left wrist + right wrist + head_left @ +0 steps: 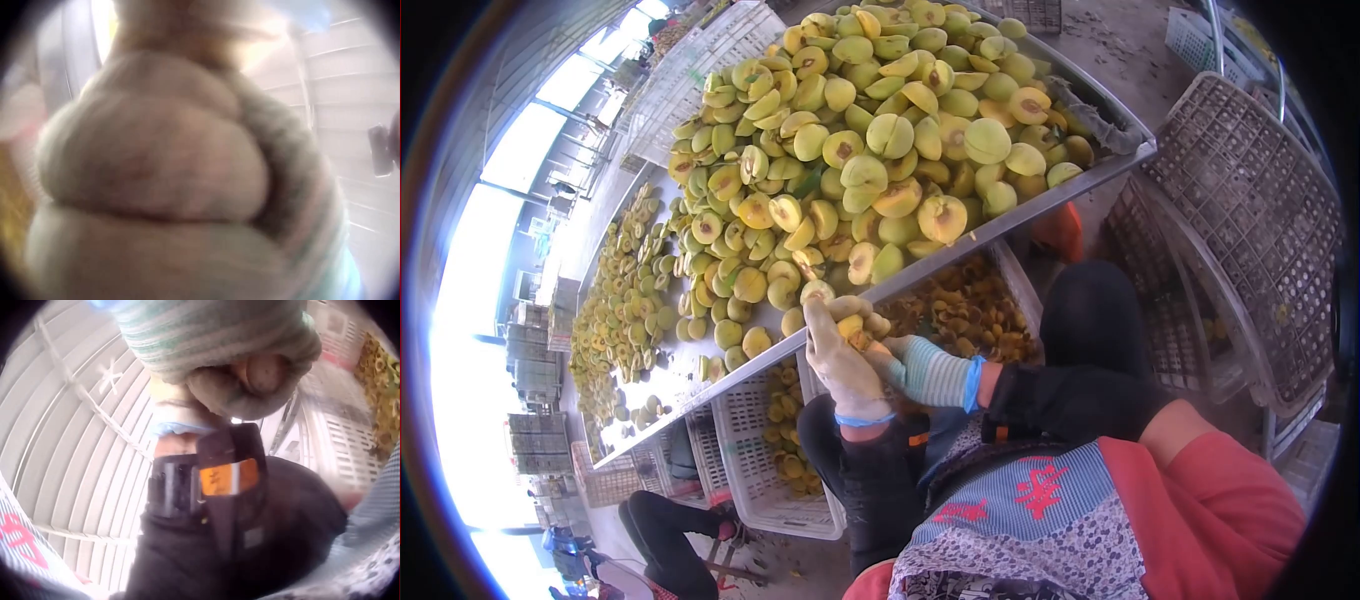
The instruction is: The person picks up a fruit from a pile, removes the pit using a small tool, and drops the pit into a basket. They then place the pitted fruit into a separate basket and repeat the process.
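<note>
In the head view, the left hand (840, 365), in a beige glove, and the right hand (915, 370), in a striped glove, meet at the tray's near edge. Their curled fingers hold a yellow-orange fruit (855, 332) between them, partly hidden. A pale cut fruit (817, 292) is at the left fingertips. Beige gloved fingers (150, 156) fill the blurred left wrist view. The right wrist view shows the curled right hand (219, 347), with the left sleeve (181, 550) below it. Halved green-yellow fruits (890, 135) are heaped on the metal tray (1000, 222).
Below the tray stand a white crate (745, 480) with fruit and a container of brownish pieces (970, 310). Stacked grey crates (1250, 220) stand at the right. Another person's bent leg (660, 540) is at lower left. The person's knees are close below the hands.
</note>
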A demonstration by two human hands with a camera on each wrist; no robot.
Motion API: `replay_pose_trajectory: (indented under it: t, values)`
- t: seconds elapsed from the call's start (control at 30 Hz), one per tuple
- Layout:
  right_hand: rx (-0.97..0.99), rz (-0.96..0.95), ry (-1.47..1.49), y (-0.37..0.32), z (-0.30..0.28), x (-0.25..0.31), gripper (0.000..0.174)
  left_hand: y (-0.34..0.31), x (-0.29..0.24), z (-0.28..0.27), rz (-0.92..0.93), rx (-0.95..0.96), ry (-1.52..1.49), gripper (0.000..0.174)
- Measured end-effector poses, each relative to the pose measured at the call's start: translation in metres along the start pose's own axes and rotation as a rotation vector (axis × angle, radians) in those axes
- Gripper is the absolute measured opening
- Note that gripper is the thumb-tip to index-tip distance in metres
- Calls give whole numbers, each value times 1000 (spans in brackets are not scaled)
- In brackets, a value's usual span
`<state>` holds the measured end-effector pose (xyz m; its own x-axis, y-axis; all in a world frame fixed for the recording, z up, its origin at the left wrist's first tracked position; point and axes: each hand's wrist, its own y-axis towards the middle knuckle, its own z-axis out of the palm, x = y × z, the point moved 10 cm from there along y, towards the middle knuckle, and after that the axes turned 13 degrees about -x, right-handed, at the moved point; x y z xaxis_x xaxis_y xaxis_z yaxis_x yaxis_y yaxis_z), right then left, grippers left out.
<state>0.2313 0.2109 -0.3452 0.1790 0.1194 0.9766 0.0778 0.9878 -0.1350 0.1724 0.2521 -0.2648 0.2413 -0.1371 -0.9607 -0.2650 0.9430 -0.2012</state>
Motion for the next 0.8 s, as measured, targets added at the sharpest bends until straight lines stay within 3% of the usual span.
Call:
replay_pose_trajectory:
  t: [0.1, 0.2, 0.23, 0.37, 0.5, 0.6, 0.67, 0.73, 0.77, 0.8]
  values:
    - [71, -25, 174, -8, 6, 15, 44, -3, 3, 4, -1, 62, 31, 39]
    - [415, 734, 328, -50, 8, 19, 46, -1, 6, 8, -78, 157, -76, 38]
    - [395, 754, 400, -56, 11, 27, 51, -1, 7, 10, -123, 163, -107, 35]
    - [661, 831, 769, -65, 25, 31, 57, 0, 12, 22, -193, 214, -227, 30]
    - [777, 892, 1083, -69, 26, 40, 54, 31, 9, -1, -292, 108, -516, 27]
    - [420, 890, 820, -57, 8, 15, 51, 46, -31, -77, -60, -133, -347, 30]
    - [283, 827, 556, -52, 2, 0, 50, 50, -73, -140, 205, -285, 93, 39]
    - [170, 805, 385, -51, -2, 8, 49, 84, -100, -229, 524, -601, 951, 52]
    - [157, 774, 336, -47, -1, 11, 46, 64, -124, -218, 504, -691, 1289, 61]
    - [153, 748, 310, -43, 1, 11, 46, 79, -128, -240, 562, -770, 1307, 61]
